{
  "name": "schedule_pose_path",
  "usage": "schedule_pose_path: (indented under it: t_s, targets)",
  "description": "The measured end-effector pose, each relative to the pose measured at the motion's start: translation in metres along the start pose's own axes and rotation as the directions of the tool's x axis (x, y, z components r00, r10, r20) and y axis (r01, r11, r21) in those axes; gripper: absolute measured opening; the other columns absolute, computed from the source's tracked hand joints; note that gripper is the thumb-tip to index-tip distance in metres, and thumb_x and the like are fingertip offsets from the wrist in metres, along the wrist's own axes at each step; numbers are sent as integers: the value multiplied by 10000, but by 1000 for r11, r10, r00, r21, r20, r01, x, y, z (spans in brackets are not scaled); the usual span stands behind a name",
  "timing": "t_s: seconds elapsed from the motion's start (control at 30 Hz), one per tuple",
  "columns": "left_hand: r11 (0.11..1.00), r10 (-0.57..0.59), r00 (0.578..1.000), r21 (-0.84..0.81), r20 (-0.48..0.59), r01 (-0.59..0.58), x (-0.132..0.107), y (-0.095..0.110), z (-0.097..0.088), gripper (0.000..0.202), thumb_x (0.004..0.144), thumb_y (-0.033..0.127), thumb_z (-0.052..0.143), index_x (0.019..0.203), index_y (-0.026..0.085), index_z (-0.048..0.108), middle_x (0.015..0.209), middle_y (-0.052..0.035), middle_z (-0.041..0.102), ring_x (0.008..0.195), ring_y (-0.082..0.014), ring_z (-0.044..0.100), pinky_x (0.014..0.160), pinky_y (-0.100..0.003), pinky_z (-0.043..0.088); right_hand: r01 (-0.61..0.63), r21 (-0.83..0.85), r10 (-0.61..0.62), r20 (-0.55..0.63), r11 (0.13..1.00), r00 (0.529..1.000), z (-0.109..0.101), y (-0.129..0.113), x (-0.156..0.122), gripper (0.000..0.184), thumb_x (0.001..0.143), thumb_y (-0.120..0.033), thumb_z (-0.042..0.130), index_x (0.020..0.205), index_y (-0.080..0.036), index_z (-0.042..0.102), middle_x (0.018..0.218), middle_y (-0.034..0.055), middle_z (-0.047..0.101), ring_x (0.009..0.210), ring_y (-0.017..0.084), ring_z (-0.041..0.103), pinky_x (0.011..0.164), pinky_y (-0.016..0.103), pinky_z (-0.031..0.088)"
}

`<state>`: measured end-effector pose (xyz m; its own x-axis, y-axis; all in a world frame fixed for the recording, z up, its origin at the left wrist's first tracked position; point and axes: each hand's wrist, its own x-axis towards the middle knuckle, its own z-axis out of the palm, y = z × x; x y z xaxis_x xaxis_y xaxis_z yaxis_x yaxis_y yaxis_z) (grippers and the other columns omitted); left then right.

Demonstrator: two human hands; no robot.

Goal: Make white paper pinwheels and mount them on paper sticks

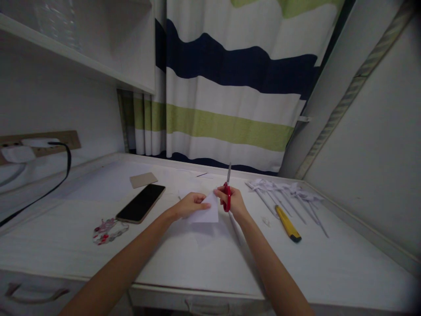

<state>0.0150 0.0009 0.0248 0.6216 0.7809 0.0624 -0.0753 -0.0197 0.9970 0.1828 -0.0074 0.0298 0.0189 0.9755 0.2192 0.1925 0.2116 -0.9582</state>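
Observation:
My left hand (193,204) pinches a white piece of paper (208,214) along its left side, thumb on top. The paper has a slanted upper edge and hangs just above the desk. My right hand (234,201) holds red-handled scissors (227,193), their blades pointing up and away from me. The thumb and a fingertip of that same hand also touch the paper's top corner. A thin white stick (234,226) lies on the desk by my right wrist. Behind my left hand, more white paper is partly hidden.
A black-screened phone (141,204) with a beaded strap (108,230) lies left, near a beige card (143,180). On the right are a yellow utility knife (287,224) and several white paper pinwheels on sticks (291,193). A striped curtain (226,101) hangs behind the desk.

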Motion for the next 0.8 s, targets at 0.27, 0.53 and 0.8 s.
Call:
schedule_pose_path:
  t_s: [0.27, 0.53, 0.8]
  targets:
    - [994, 60, 997, 95, -55, -55, -1, 4, 5, 196, 623, 322, 652, 654, 132, 619, 491, 33, 523, 423, -68, 434, 387, -145, 296, -58, 2, 57, 24, 998, 998, 6, 2, -1, 183, 833, -272, 463, 885, -114, 539, 759, 1, 568, 567, 80, 540, 495, 221, 461]
    - [979, 125, 988, 170, -95, -108, 2, -1, 5, 247, 672, 348, 586, 555, 130, 591, 431, 46, 435, 394, -60, 353, 382, -165, 242, -62, 11, 62, 43, 998, 997, 9, -4, -6, 180, 835, -272, 460, 870, -113, 538, 720, -10, 559, 522, 65, 521, 456, 199, 444]
    - [949, 175, 979, 281, -102, -141, 1, 0, 8, 302, 690, 405, 551, 554, 135, 567, 431, 48, 441, 385, -63, 338, 380, -179, 216, -47, 18, 47, 6, 999, 999, 12, -5, -7, 168, 831, -260, 469, 876, -113, 538, 729, -9, 560, 525, 65, 523, 450, 194, 445]
